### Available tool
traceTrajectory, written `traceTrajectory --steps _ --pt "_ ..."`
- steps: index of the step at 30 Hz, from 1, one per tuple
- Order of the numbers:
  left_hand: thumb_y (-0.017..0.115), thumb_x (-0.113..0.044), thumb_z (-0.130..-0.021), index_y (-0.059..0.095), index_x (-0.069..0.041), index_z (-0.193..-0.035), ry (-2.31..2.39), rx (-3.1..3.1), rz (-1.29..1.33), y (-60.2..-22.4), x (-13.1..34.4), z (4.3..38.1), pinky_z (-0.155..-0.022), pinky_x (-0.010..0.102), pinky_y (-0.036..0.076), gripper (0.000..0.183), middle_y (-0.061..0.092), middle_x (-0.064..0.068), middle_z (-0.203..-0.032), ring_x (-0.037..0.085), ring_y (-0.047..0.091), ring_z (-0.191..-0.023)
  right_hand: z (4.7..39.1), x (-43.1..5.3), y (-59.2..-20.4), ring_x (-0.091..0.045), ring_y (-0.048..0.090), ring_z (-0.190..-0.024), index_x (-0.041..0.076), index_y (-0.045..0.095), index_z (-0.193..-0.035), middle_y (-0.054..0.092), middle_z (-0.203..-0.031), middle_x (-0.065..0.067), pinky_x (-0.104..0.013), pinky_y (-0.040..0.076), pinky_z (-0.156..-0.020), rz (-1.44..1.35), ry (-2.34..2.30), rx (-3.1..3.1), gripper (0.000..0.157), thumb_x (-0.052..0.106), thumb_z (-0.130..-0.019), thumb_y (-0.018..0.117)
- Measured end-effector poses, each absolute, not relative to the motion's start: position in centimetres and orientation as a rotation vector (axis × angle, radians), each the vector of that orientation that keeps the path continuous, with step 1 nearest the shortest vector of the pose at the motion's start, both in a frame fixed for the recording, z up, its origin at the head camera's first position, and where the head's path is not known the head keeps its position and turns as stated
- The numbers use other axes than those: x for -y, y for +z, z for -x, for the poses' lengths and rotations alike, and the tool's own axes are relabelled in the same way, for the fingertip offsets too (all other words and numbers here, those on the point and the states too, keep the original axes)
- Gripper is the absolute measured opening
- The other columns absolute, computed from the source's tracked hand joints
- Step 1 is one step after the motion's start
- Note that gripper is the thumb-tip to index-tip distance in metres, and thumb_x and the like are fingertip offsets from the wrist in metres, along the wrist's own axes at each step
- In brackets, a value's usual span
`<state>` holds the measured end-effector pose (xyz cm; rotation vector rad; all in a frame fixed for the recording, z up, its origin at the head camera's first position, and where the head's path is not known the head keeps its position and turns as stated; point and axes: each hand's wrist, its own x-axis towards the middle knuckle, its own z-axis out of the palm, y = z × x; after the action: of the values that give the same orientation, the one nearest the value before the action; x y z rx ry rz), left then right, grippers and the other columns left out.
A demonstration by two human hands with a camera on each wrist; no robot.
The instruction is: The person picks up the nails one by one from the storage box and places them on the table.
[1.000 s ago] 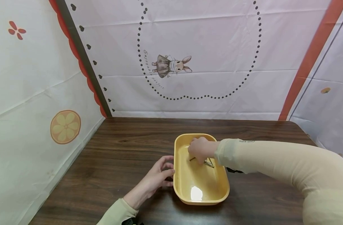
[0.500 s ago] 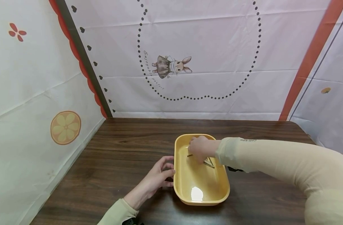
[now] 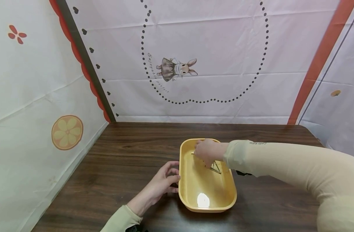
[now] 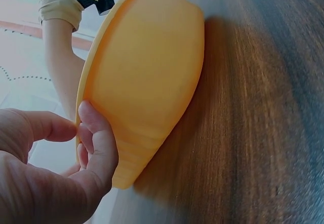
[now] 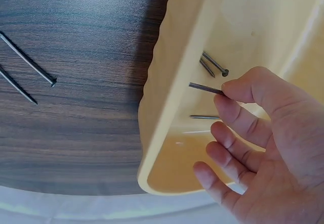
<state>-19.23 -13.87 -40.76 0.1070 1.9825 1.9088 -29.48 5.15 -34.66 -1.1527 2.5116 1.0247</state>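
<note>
A yellow plastic basin [image 3: 207,193] stands on the table in the head view. My right hand [image 3: 207,152] is inside its far part. In the right wrist view this hand pinches a dark metal nail [image 5: 205,88] between thumb and index finger, with the other fingers loosely bent. Another nail [image 5: 203,117] lies just below it, and two more nails [image 5: 215,63] lie near the basin wall above. Beside the basin's left side, my left hand [image 3: 161,183] touches the rim and outer wall with relaxed, slightly bent fingers; the left wrist view shows its fingertips against the wall [image 4: 147,52].
The dark wood table [image 3: 130,154] extends around the basin. Two nails [image 5: 28,59] lie on the tabletop outside the basin in the right wrist view. A printed cloth [image 3: 217,48] hangs behind the table. My right sleeve [image 3: 275,158] covers part of the right side.
My right hand has shifted and turned slightly, and the nail end showing beside it has moved toward the basin's far end. My left hand and the basin have stayed put.
</note>
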Motion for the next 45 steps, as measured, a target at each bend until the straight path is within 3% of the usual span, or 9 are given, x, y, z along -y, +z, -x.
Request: traceTrajectory --steps 8,18,27,30,37,45 --pt "0.054 -0.006 -0.096 0.037 -0.006 -0.146 1.905 -1.989 -0.111 -40.6 14.0 19.2 -0.067 0.028 0.058 0.052 0.053 0.014 -0.115 0.018 0.060 -0.087 29.6 -5.2 -34.2 -0.015 0.054 -0.117 0.020 0.070 -0.107 0.063 -0.122 0.004 -0.035 0.059 -0.085 1.148 1.001 -2.523 0.045 0.050 -0.075 0.080" --pt "0.055 -0.006 -0.096 0.038 -0.007 -0.145 1.908 -1.994 -0.100 -40.7 13.8 19.2 -0.067 0.028 0.059 0.052 0.052 0.012 -0.114 0.017 0.060 -0.087 29.8 -5.3 -33.4 -0.016 0.050 -0.112 0.018 0.070 -0.093 0.061 -0.121 0.002 -0.030 0.059 -0.077 1.141 0.962 -2.509 0.028 0.044 -0.083 0.074" --pt "0.054 -0.006 -0.096 0.038 -0.007 -0.145 1.911 -1.997 -0.100 -40.8 13.8 19.2 -0.067 0.028 0.058 0.052 0.052 0.012 -0.114 0.018 0.060 -0.087 30.1 -5.4 -32.5 -0.017 0.049 -0.102 0.022 0.072 -0.083 0.061 -0.111 0.002 -0.035 0.056 -0.077 1.234 0.892 -2.565 0.021 0.043 -0.081 0.072" --pt "0.054 -0.006 -0.096 0.038 -0.007 -0.145 1.909 -2.000 -0.096 -40.8 13.8 19.2 -0.067 0.028 0.058 0.051 0.052 0.012 -0.114 0.018 0.060 -0.087 30.3 -5.6 -32.2 -0.018 0.050 -0.101 0.021 0.070 -0.080 0.060 -0.107 0.001 -0.038 0.055 -0.079 1.273 0.872 -2.576 0.021 0.042 -0.079 0.073" --pt "0.054 -0.006 -0.096 0.038 -0.006 -0.145 1.915 -2.000 -0.094 -41.0 13.8 19.2 -0.067 0.028 0.059 0.052 0.051 0.013 -0.115 0.018 0.060 -0.087 30.4 -6.1 -31.4 -0.024 0.052 -0.111 0.021 0.067 -0.073 0.061 -0.109 -0.001 -0.054 0.048 -0.101 1.281 0.807 -2.605 0.019 0.038 -0.079 0.073" --pt "0.053 -0.005 -0.097 0.037 -0.005 -0.146 1.914 -2.002 -0.091 -40.9 13.7 19.2 -0.066 0.028 0.058 0.052 0.051 0.015 -0.117 0.018 0.060 -0.087 30.3 -6.9 -30.1 -0.022 0.048 -0.097 0.021 0.058 -0.061 0.056 -0.096 0.000 -0.054 0.049 -0.093 1.268 0.729 -2.647 0.025 0.032 -0.077 0.072"
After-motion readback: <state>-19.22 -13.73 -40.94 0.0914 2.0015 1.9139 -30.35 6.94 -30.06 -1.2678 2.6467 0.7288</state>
